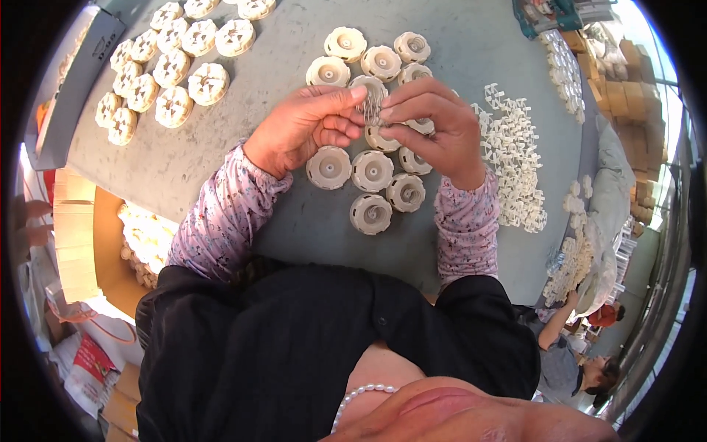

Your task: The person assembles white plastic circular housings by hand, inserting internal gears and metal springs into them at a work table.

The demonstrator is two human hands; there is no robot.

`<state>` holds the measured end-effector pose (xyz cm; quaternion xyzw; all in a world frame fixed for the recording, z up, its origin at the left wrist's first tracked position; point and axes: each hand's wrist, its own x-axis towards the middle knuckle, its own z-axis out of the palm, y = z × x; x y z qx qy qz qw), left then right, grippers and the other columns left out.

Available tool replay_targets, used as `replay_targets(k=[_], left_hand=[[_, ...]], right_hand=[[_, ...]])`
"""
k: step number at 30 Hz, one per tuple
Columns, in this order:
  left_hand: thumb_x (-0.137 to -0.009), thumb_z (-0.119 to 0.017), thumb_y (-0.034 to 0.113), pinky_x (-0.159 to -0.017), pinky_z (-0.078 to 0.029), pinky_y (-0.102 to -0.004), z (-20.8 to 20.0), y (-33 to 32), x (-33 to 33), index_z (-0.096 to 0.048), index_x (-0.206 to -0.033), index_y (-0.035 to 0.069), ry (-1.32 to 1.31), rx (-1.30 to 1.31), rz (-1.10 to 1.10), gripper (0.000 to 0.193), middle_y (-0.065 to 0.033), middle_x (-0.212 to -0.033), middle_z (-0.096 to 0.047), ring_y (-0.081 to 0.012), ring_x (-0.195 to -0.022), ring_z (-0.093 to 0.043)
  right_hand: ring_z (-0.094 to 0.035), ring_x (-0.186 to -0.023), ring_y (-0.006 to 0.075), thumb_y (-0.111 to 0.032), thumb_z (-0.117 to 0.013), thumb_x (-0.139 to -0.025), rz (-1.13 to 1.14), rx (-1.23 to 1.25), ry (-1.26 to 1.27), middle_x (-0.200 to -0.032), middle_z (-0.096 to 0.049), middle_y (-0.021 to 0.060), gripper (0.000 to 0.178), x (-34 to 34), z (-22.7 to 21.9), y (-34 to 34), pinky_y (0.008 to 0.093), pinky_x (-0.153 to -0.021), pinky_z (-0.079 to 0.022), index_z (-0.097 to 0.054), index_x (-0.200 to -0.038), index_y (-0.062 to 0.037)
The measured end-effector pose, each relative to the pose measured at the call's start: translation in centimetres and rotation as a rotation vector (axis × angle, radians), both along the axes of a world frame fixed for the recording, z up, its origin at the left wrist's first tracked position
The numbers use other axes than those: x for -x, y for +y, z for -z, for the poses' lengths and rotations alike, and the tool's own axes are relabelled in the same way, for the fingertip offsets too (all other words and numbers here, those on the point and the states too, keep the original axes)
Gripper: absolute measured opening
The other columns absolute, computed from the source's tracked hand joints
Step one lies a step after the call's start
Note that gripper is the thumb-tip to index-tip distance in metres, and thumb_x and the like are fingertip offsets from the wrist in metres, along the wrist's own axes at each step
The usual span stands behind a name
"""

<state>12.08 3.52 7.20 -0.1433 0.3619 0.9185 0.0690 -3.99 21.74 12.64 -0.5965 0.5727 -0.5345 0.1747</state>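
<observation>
My left hand (pixel 305 121) holds a small bunch of thin metal wire springs (pixel 373 102) between thumb and fingers, above the middle of the table. From the other side, my right hand (pixel 436 125) pinches at the same bunch with thumb and forefinger. Below and around both hands lie several round cream plastic housings (pixel 328 168), hollow side up. A few of them, such as the near housing (pixel 370 214), show a wire coil inside. The hands partly cover the housings in the middle.
Finished-looking round cream parts (pixel 171 68) stand grouped at the far left. To the right spreads a pile of small white plastic clips (pixel 512 158). An open cardboard box (pixel 103 243) of cream parts sits at the left table edge. Another person (pixel 571 368) works at the right.
</observation>
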Motion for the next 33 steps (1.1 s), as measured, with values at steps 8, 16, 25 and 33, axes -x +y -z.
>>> replay_targets(k=[8, 16, 25, 33], left_hand=[[-0.105, -0.067, 0.029, -0.066, -0.058, -0.0226, -0.4, 0.6, 0.4, -0.067, -0.113, 0.003, 0.163, -0.002, -0.426, 0.026, -0.0040, -0.097, -0.072, -0.0116, -0.081, -0.072], [-0.107, -0.062, 0.029, -0.062, -0.050, -0.0214, -0.3, 0.1, 0.6, -0.067, -0.110, 0.007, 0.064, 0.108, -0.451, 0.023, 0.0001, -0.093, -0.070, -0.0081, -0.075, -0.063], [-0.102, -0.072, 0.024, -0.067, -0.057, -0.0237, -1.0, 0.9, 0.6, -0.069, -0.121, 0.001, 0.047, 0.256, -0.456, 0.031, -0.0053, -0.102, -0.075, -0.0097, -0.083, -0.070], [-0.100, -0.075, 0.025, -0.068, -0.058, -0.0255, -0.3, 1.8, 0.8, -0.072, -0.117, -0.001, 0.165, 0.508, -0.379, 0.031, -0.0069, -0.096, -0.076, -0.0128, -0.080, -0.072]], right_hand=[[-0.071, -0.090, 0.0147, 0.001, -0.074, -0.091, 0.264, -0.084, -0.520, -0.104, -0.073, 0.0052, 0.022, -0.9, -0.1, -1.1, 0.0279, -0.078, -0.059, -0.072, -0.113, -0.0029], [-0.073, -0.093, 0.0230, -0.015, -0.075, -0.091, 0.475, -0.334, 0.298, -0.107, -0.074, 0.0096, 0.014, 6.1, 3.4, -3.7, 0.0344, -0.081, -0.057, -0.074, -0.100, -0.0044], [-0.072, -0.092, 0.0228, -0.023, -0.077, -0.091, 0.477, -0.384, 0.494, -0.101, -0.075, 0.0073, 0.027, 4.5, 1.9, -3.4, 0.0353, -0.080, -0.057, -0.077, -0.113, -0.0081], [-0.071, -0.088, 0.0113, -0.013, -0.078, -0.095, 0.171, -0.268, -0.230, -0.096, -0.075, 0.0036, 0.027, 1.0, 1.0, -1.4, 0.0256, -0.078, -0.059, -0.075, -0.120, -0.0023]])
